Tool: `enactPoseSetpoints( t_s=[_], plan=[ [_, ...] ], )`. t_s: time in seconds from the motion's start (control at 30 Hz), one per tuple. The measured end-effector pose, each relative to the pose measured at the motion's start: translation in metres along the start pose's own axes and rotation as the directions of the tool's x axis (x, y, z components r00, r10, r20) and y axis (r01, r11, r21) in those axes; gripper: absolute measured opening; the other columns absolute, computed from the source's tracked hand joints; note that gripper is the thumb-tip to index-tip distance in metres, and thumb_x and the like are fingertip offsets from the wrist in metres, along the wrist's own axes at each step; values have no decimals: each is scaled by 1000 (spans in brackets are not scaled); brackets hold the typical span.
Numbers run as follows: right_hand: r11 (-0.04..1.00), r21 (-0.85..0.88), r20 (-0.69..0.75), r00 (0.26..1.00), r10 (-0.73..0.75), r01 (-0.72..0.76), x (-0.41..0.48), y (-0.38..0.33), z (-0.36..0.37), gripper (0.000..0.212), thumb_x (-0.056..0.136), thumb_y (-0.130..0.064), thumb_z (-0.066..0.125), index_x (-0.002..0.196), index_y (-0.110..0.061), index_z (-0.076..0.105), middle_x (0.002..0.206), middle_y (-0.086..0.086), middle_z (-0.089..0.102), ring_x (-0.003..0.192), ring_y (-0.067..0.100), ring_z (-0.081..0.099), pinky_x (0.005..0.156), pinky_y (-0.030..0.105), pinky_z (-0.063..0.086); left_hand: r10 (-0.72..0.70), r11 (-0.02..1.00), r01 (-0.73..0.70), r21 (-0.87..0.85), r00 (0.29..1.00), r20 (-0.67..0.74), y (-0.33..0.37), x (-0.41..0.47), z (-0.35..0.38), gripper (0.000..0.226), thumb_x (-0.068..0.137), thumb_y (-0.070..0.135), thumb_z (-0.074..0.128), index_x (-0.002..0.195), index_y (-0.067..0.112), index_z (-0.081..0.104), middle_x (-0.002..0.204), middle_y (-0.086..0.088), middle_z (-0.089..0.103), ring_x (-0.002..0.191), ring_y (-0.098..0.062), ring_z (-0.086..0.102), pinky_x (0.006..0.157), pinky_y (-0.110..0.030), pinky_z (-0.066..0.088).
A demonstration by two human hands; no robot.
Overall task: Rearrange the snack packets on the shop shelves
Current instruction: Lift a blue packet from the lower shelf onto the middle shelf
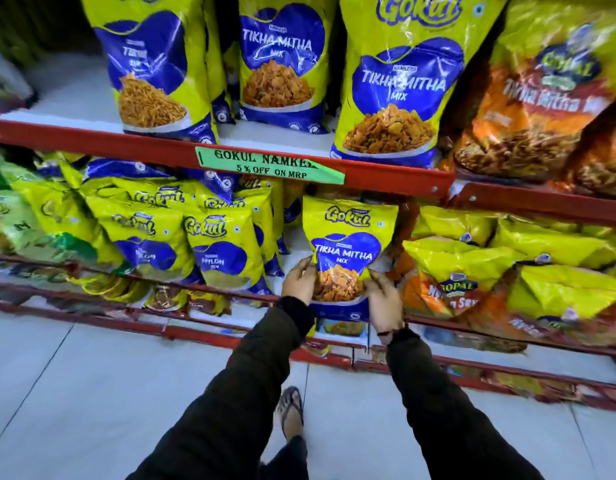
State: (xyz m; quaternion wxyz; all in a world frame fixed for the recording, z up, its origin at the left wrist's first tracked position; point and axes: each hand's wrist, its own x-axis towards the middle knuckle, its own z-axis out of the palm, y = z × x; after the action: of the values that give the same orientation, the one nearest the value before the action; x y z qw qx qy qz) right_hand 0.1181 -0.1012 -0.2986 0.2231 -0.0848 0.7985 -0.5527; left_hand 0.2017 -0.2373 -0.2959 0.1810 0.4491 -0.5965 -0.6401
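Observation:
A yellow and blue Tikha Mitha Mix packet (346, 244) stands upright at the front of the middle shelf, under the red shelf edge (386, 171). My left hand (299, 282) grips its lower left side. My right hand (382, 297) grips its lower right side. Both sleeves are dark. To the packet's left stand several yellow Gokul Nylon Sev packets (220, 251). To its right lie yellow and orange Gopal packets (462, 271), leaning over one another.
The upper shelf holds large Tikha Mitha Mix bags (393, 88) and an orange bag (541, 112) at the right. A green offer label (268, 166) hangs on the shelf edge. Lower red shelves (202, 332) hold small packets. My sandalled foot (291, 414) is on the tiled floor.

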Motion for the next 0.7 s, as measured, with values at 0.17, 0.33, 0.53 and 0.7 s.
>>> enactPoseSetpoints(
  t_s=[0.17, 0.33, 0.53, 0.7],
  plan=[
    [976, 66, 14, 978, -210, 209, -41, -36, -6, 34, 92, -19, 57, 126, -14, 63, 116, 3, 69, 102, 12, 60, 82, 14, 41, 123, 985, -135, -108, 986, -110, 30, -49, -31, 33, 97, 12, 46, 127, 4, 57, 136, -17, 57, 129, -27, 50, 110, -34, 36],
    [942, 147, 38, 950, -311, 303, -61, -83, 5, 34, 94, -19, 56, 126, -10, 62, 122, 3, 66, 111, 13, 59, 94, 24, 44, 259, 965, -261, 11, 952, -164, 79, -73, -65, 36, 98, 19, 46, 131, 10, 56, 137, -11, 56, 132, -24, 47, 91, -12, 30],
    [887, 135, -45, 897, -440, 442, -72, -126, 27, 28, 83, -32, 60, 104, -16, 69, 99, -2, 71, 94, 12, 64, 78, 15, 46, 404, 914, -375, 156, 877, -260, 118, -77, -110, 28, 89, 28, 55, 113, 21, 70, 117, -5, 71, 110, -21, 63, 90, -24, 43],
    [753, 165, -157, 771, -618, 637, -74, -188, 48, 27, 78, -26, 56, 102, -17, 66, 95, -10, 68, 89, -15, 59, 82, 5, 43, 590, 799, -594, 94, 744, -313, 171, -68, -136, 41, 75, 31, 52, 106, 14, 74, 99, -2, 74, 97, -14, 66, 89, -25, 48]
  ],
)
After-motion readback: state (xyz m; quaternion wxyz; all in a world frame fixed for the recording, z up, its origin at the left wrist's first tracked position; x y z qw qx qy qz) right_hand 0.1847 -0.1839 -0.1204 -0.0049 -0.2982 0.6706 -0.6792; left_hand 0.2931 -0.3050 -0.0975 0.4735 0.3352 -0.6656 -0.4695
